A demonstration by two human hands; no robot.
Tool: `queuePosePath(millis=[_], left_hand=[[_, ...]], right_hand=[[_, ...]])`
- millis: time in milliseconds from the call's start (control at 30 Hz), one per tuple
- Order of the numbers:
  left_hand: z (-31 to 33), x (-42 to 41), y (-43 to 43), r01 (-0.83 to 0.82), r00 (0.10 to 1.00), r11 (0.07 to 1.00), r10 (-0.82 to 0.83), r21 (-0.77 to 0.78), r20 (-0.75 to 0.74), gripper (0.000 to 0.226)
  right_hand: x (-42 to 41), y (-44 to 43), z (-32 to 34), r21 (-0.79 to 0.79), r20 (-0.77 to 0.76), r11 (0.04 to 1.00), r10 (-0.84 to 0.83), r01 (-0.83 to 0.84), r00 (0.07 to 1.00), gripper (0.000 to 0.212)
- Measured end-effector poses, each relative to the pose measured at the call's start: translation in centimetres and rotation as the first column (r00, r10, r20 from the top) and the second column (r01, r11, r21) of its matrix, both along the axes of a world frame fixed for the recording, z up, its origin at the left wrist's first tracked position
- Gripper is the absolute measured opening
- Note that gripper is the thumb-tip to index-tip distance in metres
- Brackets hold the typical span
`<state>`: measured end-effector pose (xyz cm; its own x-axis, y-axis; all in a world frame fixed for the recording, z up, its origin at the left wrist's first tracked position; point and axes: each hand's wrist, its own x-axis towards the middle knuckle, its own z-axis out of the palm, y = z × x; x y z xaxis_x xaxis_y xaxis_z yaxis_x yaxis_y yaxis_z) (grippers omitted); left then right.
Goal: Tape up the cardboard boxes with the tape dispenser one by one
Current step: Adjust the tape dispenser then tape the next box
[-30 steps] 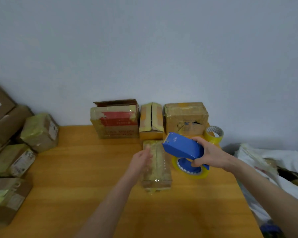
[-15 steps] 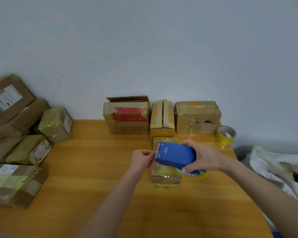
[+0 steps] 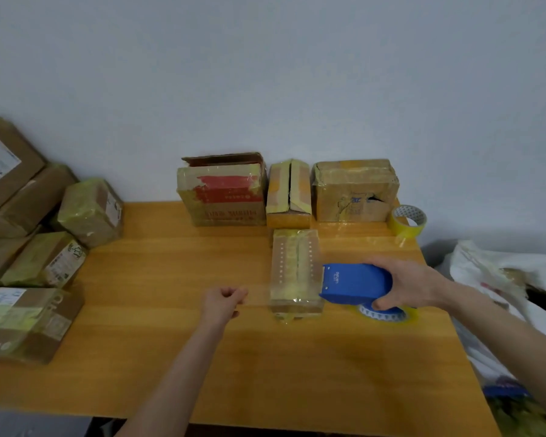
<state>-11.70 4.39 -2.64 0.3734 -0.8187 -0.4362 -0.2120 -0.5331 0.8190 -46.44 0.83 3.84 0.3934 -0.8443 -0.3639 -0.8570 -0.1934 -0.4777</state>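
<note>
A small cardboard box (image 3: 295,269), wrapped in yellowish clear tape, lies lengthwise on the wooden table (image 3: 158,348) in the middle. My right hand (image 3: 407,285) grips the blue tape dispenser (image 3: 353,283) just right of the box, its yellow tape roll (image 3: 388,313) underneath. My left hand (image 3: 223,302) is to the left of the box, fingers curled, pinching the end of a clear tape strip (image 3: 259,293) that stretches from the dispenser across the box's near end.
Three taped boxes stand against the wall: a red-printed one (image 3: 223,192), a narrow one (image 3: 289,193) and a torn one (image 3: 355,190). A spare tape roll (image 3: 408,220) sits at the far right. Several taped parcels (image 3: 44,260) are piled at the left. White bags (image 3: 501,279) lie beyond the table's right edge.
My hands have moved apart: the left drew the tape end leftward, the right carried the dispenser to the right of the box. A strip now spans the box.
</note>
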Motion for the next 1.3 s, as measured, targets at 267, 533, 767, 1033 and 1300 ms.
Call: queuePosePath(millis=[267, 533, 767, 1033, 1300], left_hand=[[-1.4, -1.9, -0.7, 0.031, 0.997, 0.999, -0.030, -0.013, 0.066, 0.027], [-2.3, -2.2, -0.5, 0.025, 0.996, 1.000, -0.026, 0.003, 0.084, 0.021], [-3.6, -2.7, -0.9, 0.049, 0.988, 0.998, -0.056, 0.050, 0.147, 0.023], [-5.2, -2.5, -0.6, 0.176, 0.918, 0.957, -0.243, 0.229, 0.312, 0.039], [-3.2, -5.1, 1.1, 0.616, 0.592, 0.738, -0.202, -0.277, 0.780, 0.035]], right_hand=[[-0.7, 0.7, -1.3, 0.016, -0.151, 0.998, -0.057, 0.060, 0.987, 0.075], [-0.5, 0.7, -2.8, 0.026, -0.151, 0.996, -0.075, 0.080, 0.986, 0.073], [0.5, 0.5, -4.7, 0.083, -0.136, 0.991, -0.091, 0.103, 0.986, 0.075], [0.7, 0.1, -6.1, 0.169, -0.079, 0.974, -0.138, 0.150, 0.987, 0.072], [0.6, 0.1, -5.7, 0.160, -0.082, 0.979, -0.114, 0.126, 0.990, 0.072]])
